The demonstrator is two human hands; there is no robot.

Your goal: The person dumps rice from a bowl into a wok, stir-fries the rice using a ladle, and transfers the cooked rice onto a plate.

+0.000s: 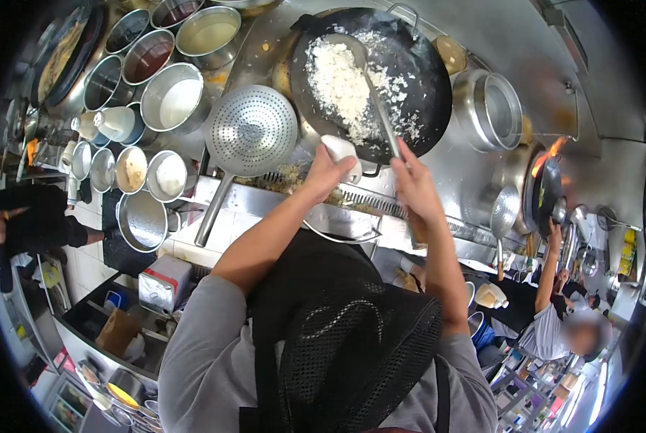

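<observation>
A large black wok [430,94] stands on the range in front of me, with white rice [336,83] heaped at its left and loose grains scattered to the right. My left hand [324,173] is closed on a folded white cloth [342,153] at the wok's near rim. The cloth hides whatever part of the wok lies beneath it. My right hand [415,184] grips the long handle of a metal wok ladle [382,108], whose head rests in the rice at the far side. Left of the wok lies a perforated strainer [252,128], its handle pointing toward me.
Metal pots, including one of white contents [173,99], and seasoning bowls [132,169] crowd the left. Stacked metal pots [498,108] stand right of the wok. Farther right, a co-worker's arm [550,263] reaches toward another wok [548,189] beside flames. Another person [34,216] stands at left.
</observation>
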